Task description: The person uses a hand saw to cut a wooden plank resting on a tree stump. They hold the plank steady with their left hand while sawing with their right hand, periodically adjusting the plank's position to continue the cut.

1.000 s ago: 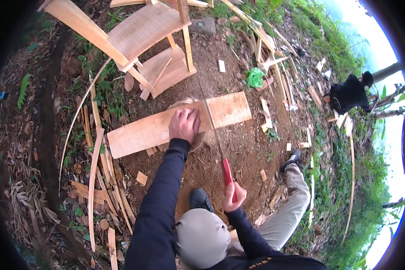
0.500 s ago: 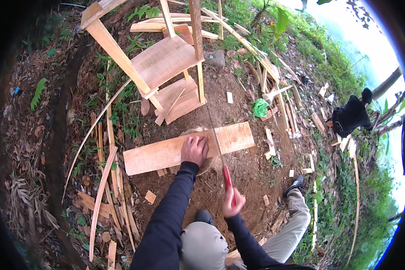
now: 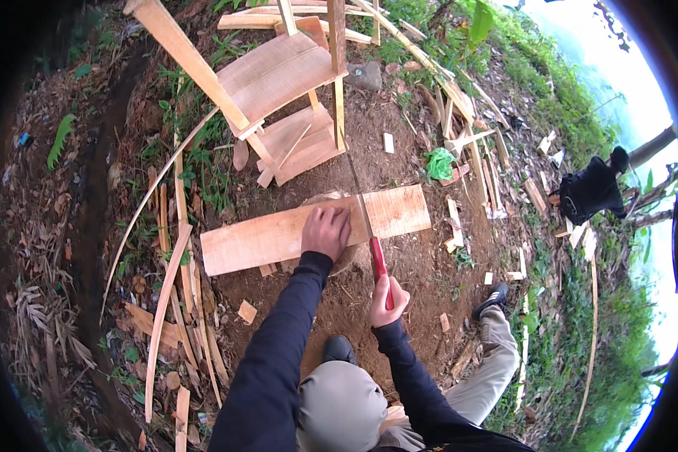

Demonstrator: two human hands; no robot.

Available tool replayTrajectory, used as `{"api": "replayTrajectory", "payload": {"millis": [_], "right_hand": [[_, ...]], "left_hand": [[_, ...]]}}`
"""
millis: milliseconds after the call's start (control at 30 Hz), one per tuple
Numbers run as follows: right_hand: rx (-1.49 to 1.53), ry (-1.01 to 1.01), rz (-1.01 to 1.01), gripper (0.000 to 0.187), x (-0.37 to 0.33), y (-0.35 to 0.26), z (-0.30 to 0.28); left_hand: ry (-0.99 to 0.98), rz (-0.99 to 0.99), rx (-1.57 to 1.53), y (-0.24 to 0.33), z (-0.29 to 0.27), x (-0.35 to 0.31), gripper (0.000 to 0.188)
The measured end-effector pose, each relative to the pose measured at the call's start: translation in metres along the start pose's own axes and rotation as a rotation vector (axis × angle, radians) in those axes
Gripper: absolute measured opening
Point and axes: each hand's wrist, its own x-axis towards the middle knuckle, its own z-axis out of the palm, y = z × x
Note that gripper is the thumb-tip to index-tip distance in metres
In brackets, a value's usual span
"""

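A pale wooden board (image 3: pixel 256 239) lies crosswise over a tree stump (image 3: pixel 346 260), most of which it hides. My left hand (image 3: pixel 326 232) presses down on the board near its middle, fingers bent and close together. Just right of that hand, the thin blade of a hand saw (image 3: pixel 377 260) crosses the board at a dark cut line. My right hand (image 3: pixel 389 300) is wrapped round the saw's red handle, on the near side of the board. How deep the cut goes cannot be made out.
Beyond the board stands a wooden frame with shelves (image 3: pixel 279 71). Long wood strips (image 3: pixel 169 316) lie to the left, and more offcuts (image 3: pixel 453 226) to the right, near a green plastic bag (image 3: pixel 439 163). A black bag (image 3: pixel 591 188) hangs at the far right.
My right hand and the saw have shifted away from me, so the handle is closer to the board's near edge. My left hand stays on the board. The whole view has tilted slightly.
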Motion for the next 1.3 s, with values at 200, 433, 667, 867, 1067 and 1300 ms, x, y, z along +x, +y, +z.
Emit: {"api": "replayTrajectory", "payload": {"millis": [200,433,667,867,1067,1300], "right_hand": [[0.001,0.088,-0.012,0.044,-0.084,0.001,-0.048],[-0.053,-0.002,0.01,0.045,-0.018,-0.003,0.0],[-0.048,0.12,0.04,0.034,-0.034,-0.017,-0.018],[0.022,0.019,0.114,0.043,-0.056,-0.002,-0.028],[-0.101,0.055,0.016,0.045,-0.032,-0.012,-0.019],[0.011,0.056,0.048,0.044,-0.086,-0.015,-0.05]], "left_hand": [[0.053,0.016,-0.038,-0.004,0.003,0.0,0.02],[-0.018,-0.026,-0.013,-0.005,-0.004,-0.006,0.023],[-0.002,-0.014,-0.023,0.0,-0.002,0.0,0.023],[0.022,-0.019,-0.051,-0.008,-0.001,-0.002,0.023],[0.037,0.006,-0.055,0.0,0.0,0.002,0.021],[0.049,-0.021,-0.059,-0.002,-0.002,0.0,0.018]]}}
